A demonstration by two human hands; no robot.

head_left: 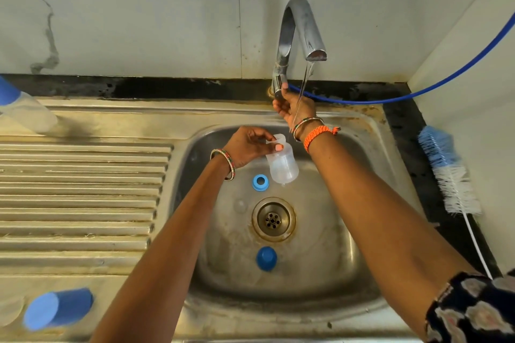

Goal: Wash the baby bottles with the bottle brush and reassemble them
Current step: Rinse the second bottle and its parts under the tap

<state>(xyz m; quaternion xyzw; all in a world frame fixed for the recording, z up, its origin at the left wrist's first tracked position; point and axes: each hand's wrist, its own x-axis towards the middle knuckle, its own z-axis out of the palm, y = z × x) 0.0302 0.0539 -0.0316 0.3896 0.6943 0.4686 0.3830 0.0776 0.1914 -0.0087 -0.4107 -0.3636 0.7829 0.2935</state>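
Holding a clear bottle (282, 163) by its neck above the sink (320, 231): left hand (248, 147), fingers pinching. Right hand (295, 107) grips the tap lever (279, 86); water runs. In basin: blue ring (260, 181), blue cap (266, 258). Bottle brush (446, 170) on table, right.

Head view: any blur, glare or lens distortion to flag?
Head view: wide-angle bowing bends the sink rim and drainboard ridges; the blue cap lower left and the capped bottle at the left edge are smeared; the centre is sharp, including the left hand holding the clear bottle; soft sheen on the tap, no hard glare; light is even with faint shadows.
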